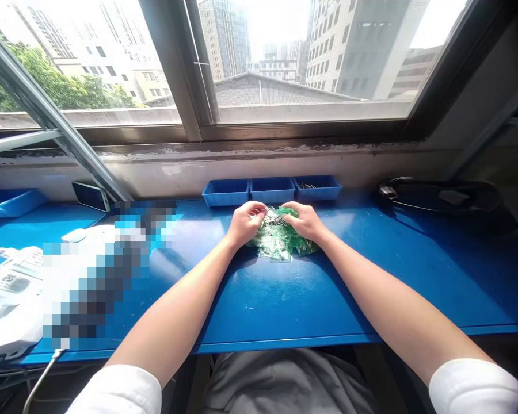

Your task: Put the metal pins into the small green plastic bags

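A crumpled clear-and-green plastic bag (pixel 278 244) lies on the blue table between my hands. Small silvery metal pieces show in its upper part; glare keeps me from telling their exact kind. My left hand (pixel 247 223) is closed at the bag's upper left side, with thumb and fingers curled together at its edge. Opposite it, my right hand (pixel 305 221) grips the bag's upper right side, its thumb pressed on the green plastic. Just behind the hands stand joined blue bins, a left bin (pixel 227 198), a middle bin (pixel 273 195) and a right bin (pixel 323 192) holding small metal pieces.
A phone (pixel 90 196) leans against a metal strut (pixel 75 146) at the back left, beside a blue tray (pixel 12 201). White equipment (pixel 15 287) and a pixelated area fill the left side. A black bag-like item (pixel 449 198) lies at the back right, below the window.
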`<state>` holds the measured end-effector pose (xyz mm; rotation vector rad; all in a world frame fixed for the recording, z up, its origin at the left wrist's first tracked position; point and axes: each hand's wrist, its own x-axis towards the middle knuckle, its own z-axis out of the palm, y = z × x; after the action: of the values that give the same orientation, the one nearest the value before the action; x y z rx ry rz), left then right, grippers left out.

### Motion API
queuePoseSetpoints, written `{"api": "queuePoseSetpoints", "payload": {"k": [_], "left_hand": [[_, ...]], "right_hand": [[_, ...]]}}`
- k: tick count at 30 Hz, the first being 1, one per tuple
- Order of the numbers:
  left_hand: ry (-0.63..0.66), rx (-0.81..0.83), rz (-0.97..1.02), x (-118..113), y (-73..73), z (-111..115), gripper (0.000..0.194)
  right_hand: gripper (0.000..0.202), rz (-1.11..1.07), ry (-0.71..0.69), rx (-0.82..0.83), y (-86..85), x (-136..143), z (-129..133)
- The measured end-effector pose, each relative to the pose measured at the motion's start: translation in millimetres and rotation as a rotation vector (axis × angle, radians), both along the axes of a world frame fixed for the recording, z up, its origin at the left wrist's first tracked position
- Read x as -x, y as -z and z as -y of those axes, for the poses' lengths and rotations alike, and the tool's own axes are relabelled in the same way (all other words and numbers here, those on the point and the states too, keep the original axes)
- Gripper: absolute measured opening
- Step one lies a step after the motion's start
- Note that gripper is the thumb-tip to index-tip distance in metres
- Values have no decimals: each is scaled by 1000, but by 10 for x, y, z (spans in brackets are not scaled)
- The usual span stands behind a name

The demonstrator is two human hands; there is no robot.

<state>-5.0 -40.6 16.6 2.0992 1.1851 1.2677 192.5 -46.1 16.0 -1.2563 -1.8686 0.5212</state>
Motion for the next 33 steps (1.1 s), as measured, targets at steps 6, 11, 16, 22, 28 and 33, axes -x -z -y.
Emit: {"api": "queuePoseSetpoints", "payload": {"k": [6,11,16,22,28,33], "left_hand": [[92,-66,-124,75,-62,6,15],[370,91,-335,128,-271,130,27],[272,140,-623,147,-233,186,111],[203,96,-637,88,-42,121,101],[182,9,-548,36,-70,157,80],[191,21,-653,49,-103,196,83]], "right_hand": [[67,203,-174,162,-124,-127,48],[113,443,-261,368,-222,-190,102],[97,474,-218,186,-87,-33,120],[56,335,-137,-50,56,77,52],[57,239,-146,-44,34,37,78],[42,120,-9,-166,-48,-266,-119]]}}
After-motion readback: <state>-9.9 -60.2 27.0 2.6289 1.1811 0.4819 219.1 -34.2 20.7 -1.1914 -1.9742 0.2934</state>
